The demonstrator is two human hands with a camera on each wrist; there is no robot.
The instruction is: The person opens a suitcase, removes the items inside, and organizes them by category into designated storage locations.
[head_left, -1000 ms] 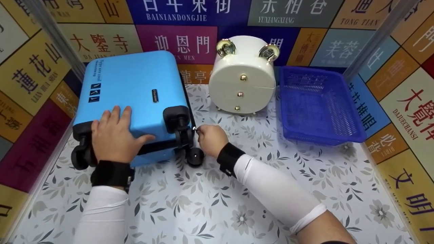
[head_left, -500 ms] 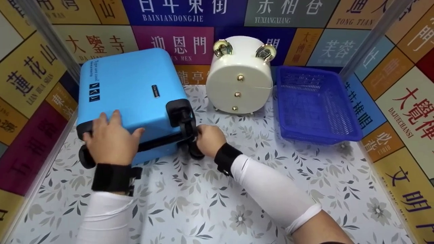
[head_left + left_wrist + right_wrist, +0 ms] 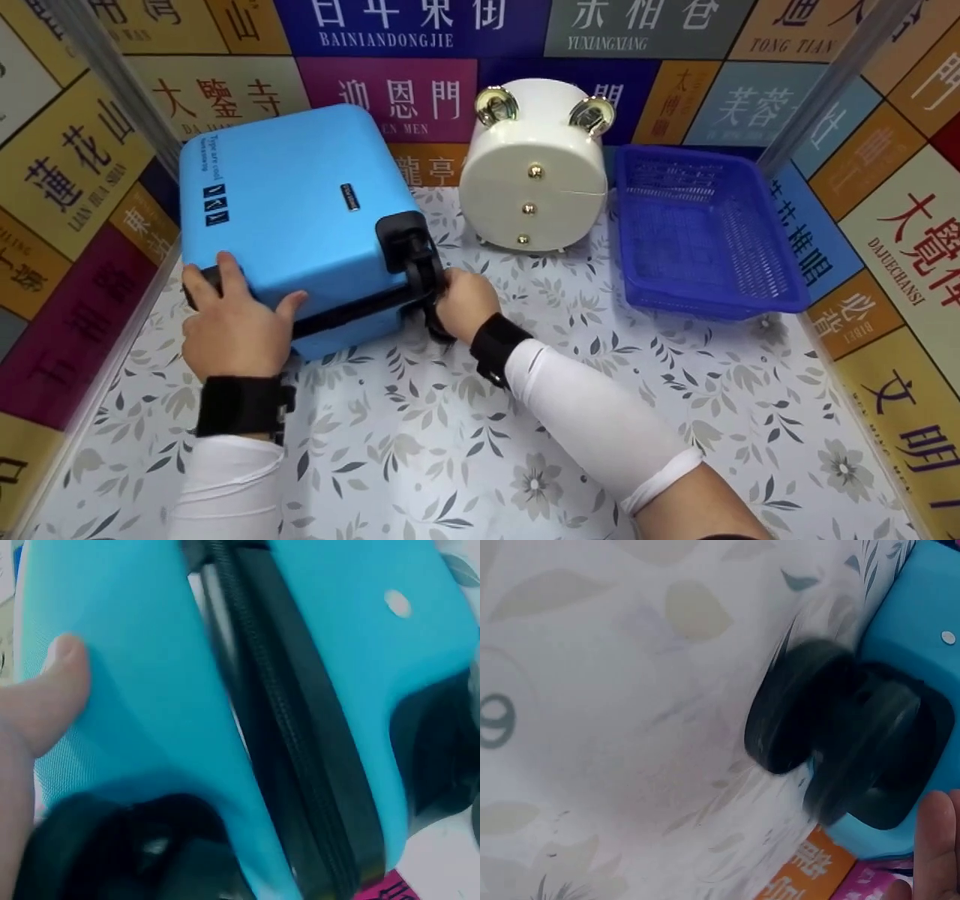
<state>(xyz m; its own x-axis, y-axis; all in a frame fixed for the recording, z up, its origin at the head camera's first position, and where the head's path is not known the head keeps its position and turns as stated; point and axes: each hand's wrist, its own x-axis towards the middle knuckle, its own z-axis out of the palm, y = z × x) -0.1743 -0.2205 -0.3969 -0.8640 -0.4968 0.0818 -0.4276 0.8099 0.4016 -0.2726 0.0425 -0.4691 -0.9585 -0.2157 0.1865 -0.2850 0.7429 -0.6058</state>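
A light blue suitcase (image 3: 300,180) with black wheels lies on its side at the left of the table. My left hand (image 3: 236,330) rests over its near left corner, fingers spread; the left wrist view shows the thumb (image 3: 67,686) against the shell beside the black zipper band (image 3: 277,705). At the near right corner, my right hand (image 3: 466,304) touches the suitcase's side behind a black wheel (image 3: 424,270). In the head view its fingertips are hidden, while the right wrist view shows a straight finger (image 3: 934,847) along the shell near the double wheel (image 3: 832,720).
A white rounded drawer box (image 3: 532,187) with gold ears and knobs stands at the back centre. To its right sits a blue plastic basket (image 3: 637,289). Printed panels (image 3: 386,86) wall in the back and sides of the flower-patterned tabletop (image 3: 420,465).
The suitcase has turned a little, its near right corner swinging right and away. My left hand has slid toward the near left corner. The right hand has stayed at the right wheel.
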